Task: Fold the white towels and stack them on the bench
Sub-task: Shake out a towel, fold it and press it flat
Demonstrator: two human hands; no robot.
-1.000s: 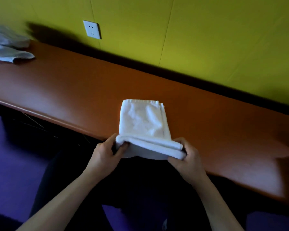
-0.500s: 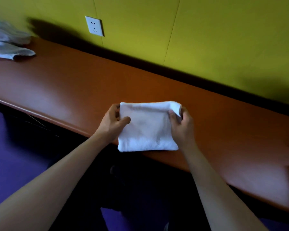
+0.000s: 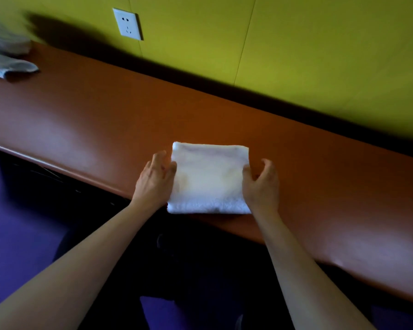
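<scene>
Folded white terry towel (image 3: 209, 178) on the orange-brown surface (image 3: 93, 120) – left hand (image 3: 155, 181) and right hand (image 3: 261, 184) flank it, each grip loose, fingers open. Far-left crumpled white towels (image 3: 7, 60) are blurred, cut off.

Loose towels (image 3: 7, 58) far left: blurred, cropped by frame edge.

indoor room: yellow-green panelled wall (image 3: 320, 55), wall socket (image 3: 127, 24), orange bench (image 3: 105, 115)

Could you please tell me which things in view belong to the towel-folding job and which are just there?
Job: folded white towel, left hand, right hand, bench, loose towels at far left.

Not part of it: wall socket.
</scene>
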